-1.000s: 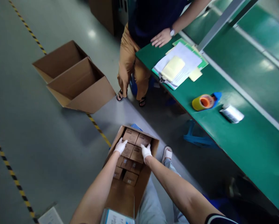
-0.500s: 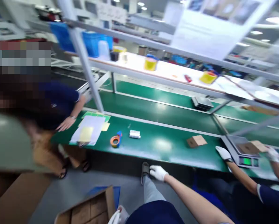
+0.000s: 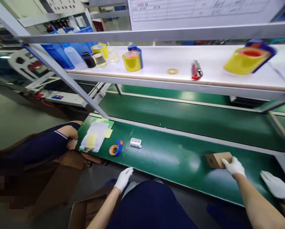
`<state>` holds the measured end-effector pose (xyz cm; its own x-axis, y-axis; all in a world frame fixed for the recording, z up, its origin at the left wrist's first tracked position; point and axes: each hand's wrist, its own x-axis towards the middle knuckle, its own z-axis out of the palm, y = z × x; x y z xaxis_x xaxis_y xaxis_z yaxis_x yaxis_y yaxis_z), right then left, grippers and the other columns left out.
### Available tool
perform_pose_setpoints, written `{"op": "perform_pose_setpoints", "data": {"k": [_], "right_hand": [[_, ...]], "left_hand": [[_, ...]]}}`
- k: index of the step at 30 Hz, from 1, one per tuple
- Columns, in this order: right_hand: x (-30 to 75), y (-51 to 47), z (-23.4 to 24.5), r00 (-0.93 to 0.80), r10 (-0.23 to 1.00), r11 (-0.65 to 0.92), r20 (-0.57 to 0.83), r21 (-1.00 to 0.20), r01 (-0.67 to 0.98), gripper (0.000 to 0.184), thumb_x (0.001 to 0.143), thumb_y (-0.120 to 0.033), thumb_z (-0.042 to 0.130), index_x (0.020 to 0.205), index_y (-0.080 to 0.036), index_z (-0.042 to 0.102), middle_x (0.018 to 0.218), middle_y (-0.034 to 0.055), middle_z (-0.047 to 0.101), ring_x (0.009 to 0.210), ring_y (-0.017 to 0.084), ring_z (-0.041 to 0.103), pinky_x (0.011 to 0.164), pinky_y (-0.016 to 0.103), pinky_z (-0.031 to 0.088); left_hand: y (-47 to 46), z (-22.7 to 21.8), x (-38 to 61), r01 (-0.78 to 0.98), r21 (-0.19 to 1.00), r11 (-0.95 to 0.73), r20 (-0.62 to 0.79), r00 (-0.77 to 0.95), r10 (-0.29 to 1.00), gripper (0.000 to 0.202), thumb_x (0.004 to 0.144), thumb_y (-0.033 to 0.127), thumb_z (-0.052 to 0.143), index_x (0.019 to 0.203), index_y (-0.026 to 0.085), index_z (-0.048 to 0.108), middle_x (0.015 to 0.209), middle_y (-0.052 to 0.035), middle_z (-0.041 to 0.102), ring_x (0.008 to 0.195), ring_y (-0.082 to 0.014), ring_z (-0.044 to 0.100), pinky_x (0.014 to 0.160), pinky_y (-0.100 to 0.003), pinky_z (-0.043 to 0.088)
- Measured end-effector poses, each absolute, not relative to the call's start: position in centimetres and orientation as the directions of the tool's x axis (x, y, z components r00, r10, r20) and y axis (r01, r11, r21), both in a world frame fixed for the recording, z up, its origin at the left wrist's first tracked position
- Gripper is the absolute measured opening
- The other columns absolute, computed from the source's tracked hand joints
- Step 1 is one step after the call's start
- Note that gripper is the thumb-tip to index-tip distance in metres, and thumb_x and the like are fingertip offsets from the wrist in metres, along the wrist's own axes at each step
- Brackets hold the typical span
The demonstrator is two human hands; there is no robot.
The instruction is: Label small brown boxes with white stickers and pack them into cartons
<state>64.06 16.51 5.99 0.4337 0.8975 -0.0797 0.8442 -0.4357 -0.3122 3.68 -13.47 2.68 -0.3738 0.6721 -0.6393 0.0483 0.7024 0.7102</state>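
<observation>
My right hand, in a white glove, grips the right end of a small brown cardboard box on the green bench. Its fingertips hide part of that end. At the bench's front edge, my left hand, also gloved, has its fingers stretched forward and holds nothing. Beyond it on the bench are an orange and blue tape dispenser and a small roll of white labels.
Left on the bench lies a clipboard with papers, beside a leaning person. A co-worker's gloved hand rests at right. Above, a white shelf holds yellow tape rolls and a red cutter. An open carton stands below.
My right hand has moved from beside the bench onto the box and closed on it. My left hand has risen to the bench edge. The view has shifted closer, and the person at left leans lower.
</observation>
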Motion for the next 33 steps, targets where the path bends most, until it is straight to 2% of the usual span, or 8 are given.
{"op": "perform_pose_setpoints", "data": {"k": [3, 7, 10, 15, 19, 23, 28, 33], "right_hand": [[64.4, 16.7, 0.7, 0.403, 0.885, -0.46, -0.233, -0.306, 0.833, 0.09, 0.081, -0.07, 0.061, 0.146, -0.008, 0.056, 0.116, 0.0428, 0.061, 0.109, 0.047, 0.066, 0.08, 0.056, 0.043], [57.7, 14.6, -3.4, 0.185, 0.949, -0.278, -0.256, -0.401, 0.873, 0.112, 0.074, -0.083, 0.057, 0.159, -0.014, 0.037, 0.123, 0.0313, 0.062, 0.114, 0.046, 0.063, 0.088, 0.054, 0.047], [48.3, 12.4, -3.6, 0.099, 0.968, -0.194, -0.229, -0.444, 0.875, 0.107, 0.079, -0.081, 0.052, 0.161, -0.013, 0.032, 0.126, 0.0272, 0.062, 0.11, 0.045, 0.063, 0.092, 0.053, 0.048], [34.4, 10.7, -2.0, 0.124, 0.964, -0.22, -0.237, -0.439, 0.871, 0.099, 0.087, -0.075, 0.05, 0.163, -0.014, 0.027, 0.136, 0.0258, 0.058, 0.115, 0.042, 0.061, 0.094, 0.049, 0.048], [29.4, 11.7, -0.9, 0.13, 0.951, -0.247, -0.28, -0.438, 0.864, 0.097, 0.089, -0.07, 0.052, 0.163, -0.014, 0.025, 0.139, 0.0243, 0.056, 0.12, 0.041, 0.059, 0.095, 0.048, 0.048], [27.6, 11.5, 0.5, 0.154, 0.963, -0.237, -0.219, -0.431, 0.871, 0.092, 0.09, -0.06, 0.053, 0.161, -0.007, 0.029, 0.146, 0.0274, 0.051, 0.127, 0.043, 0.055, 0.101, 0.052, 0.047], [25.0, 6.8, 2.0, 0.097, 0.995, -0.087, -0.012, -0.548, 0.832, 0.079, 0.096, -0.055, 0.049, 0.157, -0.007, 0.038, 0.147, 0.025, 0.053, 0.135, 0.04, 0.05, 0.112, 0.056, 0.042], [21.2, 3.3, 3.4, -0.152, 0.979, -0.003, -0.138, -0.751, 0.66, 0.054, 0.099, -0.045, 0.049, 0.143, -0.016, 0.059, 0.137, 0.0177, 0.065, 0.13, 0.033, 0.059, 0.114, 0.054, 0.046]], "left_hand": [[-11.3, 3.0, 2.9, 0.117, 0.707, 0.698, -0.606, -0.409, 0.682, 0.056, 0.081, 0.058, 0.064, 0.115, 0.015, 0.077, 0.117, -0.0162, 0.078, 0.11, -0.0314, 0.073, 0.103, -0.047, 0.055], [-6.4, 3.7, -0.3, 0.265, 0.704, 0.659, -0.53, -0.421, 0.736, 0.042, 0.089, 0.045, 0.063, 0.115, 0.015, 0.077, 0.128, -0.0159, 0.075, 0.125, -0.0309, 0.066, 0.115, -0.046, 0.046], [-1.2, 3.6, -3.1, 0.372, 0.702, 0.607, -0.467, -0.404, 0.787, 0.041, 0.093, 0.039, 0.06, 0.124, 0.016, 0.073, 0.137, -0.0153, 0.07, 0.131, -0.0298, 0.062, 0.121, -0.044, 0.04], [6.2, 2.2, -6.4, 0.516, 0.69, 0.508, -0.408, -0.302, 0.861, 0.044, 0.09, 0.032, 0.068, 0.132, 0.018, 0.069, 0.149, -0.0138, 0.061, 0.144, -0.0291, 0.05, 0.127, -0.042, 0.029], [8.9, 0.3, -7.5, 0.593, 0.671, 0.444, -0.428, -0.179, 0.886, 0.047, 0.091, 0.034, 0.072, 0.133, 0.014, 0.067, 0.152, -0.0164, 0.058, 0.146, -0.0324, 0.047, 0.127, -0.052, 0.026], [9.5, -1.6, -8.1, 0.621, 0.674, 0.401, -0.444, -0.094, 0.891, 0.045, 0.09, 0.035, 0.074, 0.129, 0.014, 0.068, 0.142, -0.0173, 0.063, 0.138, -0.0337, 0.053, 0.121, -0.056, 0.033], [8.3, -1.9, -8.1, 0.578, 0.742, 0.34, -0.425, 0.012, 0.905, 0.021, 0.094, 0.026, 0.062, 0.103, 0.016, 0.078, 0.113, -0.0132, 0.073, 0.113, -0.0273, 0.067, 0.108, -0.04, 0.048], [6.5, 0.8, -7.0, 0.497, 0.828, 0.26, -0.374, 0.143, 0.916, 0.021, 0.094, 0.026, 0.06, 0.098, 0.018, 0.079, 0.106, -0.009, 0.074, 0.104, -0.0249, 0.068, 0.103, -0.039, 0.05]]}}
